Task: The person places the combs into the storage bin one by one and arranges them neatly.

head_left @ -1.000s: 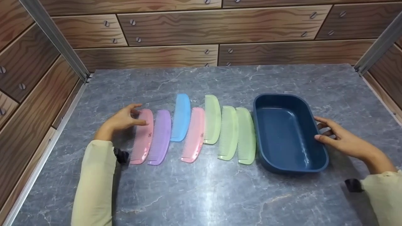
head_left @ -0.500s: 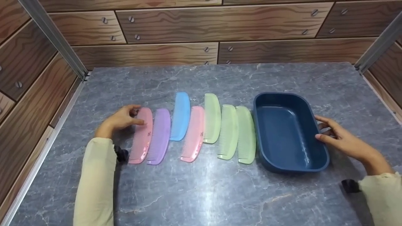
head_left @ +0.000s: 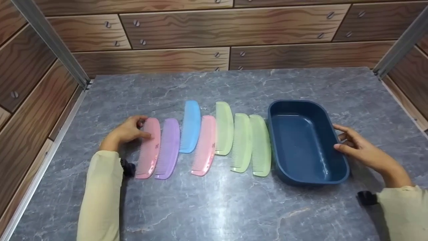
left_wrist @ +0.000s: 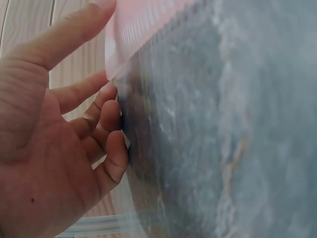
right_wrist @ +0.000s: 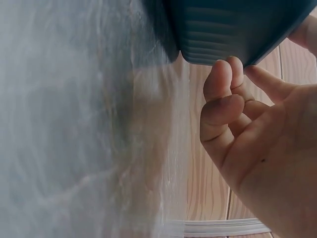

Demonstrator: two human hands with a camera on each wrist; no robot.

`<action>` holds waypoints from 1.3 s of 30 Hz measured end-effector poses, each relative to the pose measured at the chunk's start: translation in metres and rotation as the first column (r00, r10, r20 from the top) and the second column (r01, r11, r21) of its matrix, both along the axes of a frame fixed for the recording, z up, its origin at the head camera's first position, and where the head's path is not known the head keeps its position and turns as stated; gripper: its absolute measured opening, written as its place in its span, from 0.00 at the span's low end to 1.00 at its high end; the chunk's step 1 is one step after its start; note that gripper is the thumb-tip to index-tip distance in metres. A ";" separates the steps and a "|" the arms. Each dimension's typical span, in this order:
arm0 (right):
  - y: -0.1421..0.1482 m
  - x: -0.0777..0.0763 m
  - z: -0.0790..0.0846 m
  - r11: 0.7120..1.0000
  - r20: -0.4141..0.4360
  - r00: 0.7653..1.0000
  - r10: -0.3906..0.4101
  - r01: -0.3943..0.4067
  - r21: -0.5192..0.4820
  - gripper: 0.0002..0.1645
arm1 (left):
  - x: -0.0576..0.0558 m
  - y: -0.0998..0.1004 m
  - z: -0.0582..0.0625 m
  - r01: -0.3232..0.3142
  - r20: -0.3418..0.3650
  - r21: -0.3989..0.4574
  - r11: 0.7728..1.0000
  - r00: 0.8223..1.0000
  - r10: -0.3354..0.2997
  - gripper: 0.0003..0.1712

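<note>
My left hand [head_left: 127, 130] is at the leftmost pink comb [head_left: 149, 150], pinching its far end with the thumb over its face and the index finger at the end's edge. In the left wrist view, thumb and index of that hand [left_wrist: 54, 124] meet the comb [left_wrist: 143, 20]; the other fingers are curled below. A purple comb [head_left: 169, 149], a blue comb [head_left: 191, 127], another pink comb [head_left: 204, 145] and three pale green combs [head_left: 225, 129] lie to its right. My right hand [head_left: 364, 150] holds the right rim of a dark blue box [head_left: 309, 150], thumb over the rim, fingers outside.
The grey marbled table [head_left: 180, 207] bears the combs in an uneven row, teeth to the left. The box stands close beside the rightmost green comb, with nothing inside. Wood-patterned panels [head_left: 234, 28] and metal posts [head_left: 55, 47] border the table.
My left thumb has drawn back slightly across the pink comb, towards its index finger. The right hand stays at the box. The head view has shifted a little; the combs keep their places.
</note>
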State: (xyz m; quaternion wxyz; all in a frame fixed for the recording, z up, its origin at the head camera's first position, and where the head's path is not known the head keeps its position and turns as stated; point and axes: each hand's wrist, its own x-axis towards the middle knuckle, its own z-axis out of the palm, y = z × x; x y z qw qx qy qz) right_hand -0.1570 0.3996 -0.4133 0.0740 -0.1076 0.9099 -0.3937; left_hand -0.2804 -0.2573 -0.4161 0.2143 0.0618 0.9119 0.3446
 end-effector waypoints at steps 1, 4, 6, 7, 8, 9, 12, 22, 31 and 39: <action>-0.001 0.000 -0.001 1.000 -0.003 1.000 0.002 -0.002 -0.006 0.37 | 0.001 -0.001 0.000 -0.006 0.005 0.000 1.000 1.000 0.006 0.46; -0.001 0.000 -0.001 1.000 -0.014 1.000 0.007 -0.007 -0.030 0.36 | 0.001 0.000 0.000 -0.022 0.020 0.014 1.000 1.000 0.022 0.45; 0.000 0.000 -0.001 0.999 -0.021 1.000 0.007 -0.008 -0.043 0.36 | 0.001 0.000 0.000 -0.033 0.031 0.024 0.999 0.999 0.032 0.43; 0.001 0.000 -0.002 0.999 -0.023 1.000 0.006 -0.007 -0.051 0.36 | 0.001 0.000 -0.001 -0.035 0.034 0.025 0.999 0.999 0.035 0.42; 0.001 0.001 -0.002 0.998 -0.026 1.000 0.006 -0.008 -0.060 0.36 | 0.001 0.000 -0.001 -0.038 0.035 0.028 0.999 0.999 0.037 0.42; 0.001 0.001 -0.003 0.998 -0.028 1.000 0.005 -0.007 -0.066 0.37 | 0.001 0.000 -0.002 -0.037 0.033 0.033 0.999 0.999 0.036 0.41; 0.002 0.003 -0.005 0.997 -0.031 1.000 0.003 -0.005 -0.078 0.37 | 0.000 0.001 -0.003 -0.036 0.027 0.046 0.998 0.999 0.035 0.39; 0.004 0.004 -0.010 0.992 -0.032 0.999 0.016 -0.020 -0.125 0.37 | 0.002 0.001 -0.002 0.010 0.022 0.013 1.000 1.000 -0.010 0.35; 0.001 0.000 -0.011 0.985 0.000 0.999 0.054 -0.053 -0.167 0.37 | 0.006 -0.004 -0.003 0.033 0.037 -0.027 0.999 0.999 -0.032 0.29; 0.001 -0.003 -0.011 0.974 -0.019 0.997 0.076 -0.078 -0.213 0.38 | 0.004 -0.005 0.007 0.023 0.029 -0.077 0.997 0.999 -0.021 0.26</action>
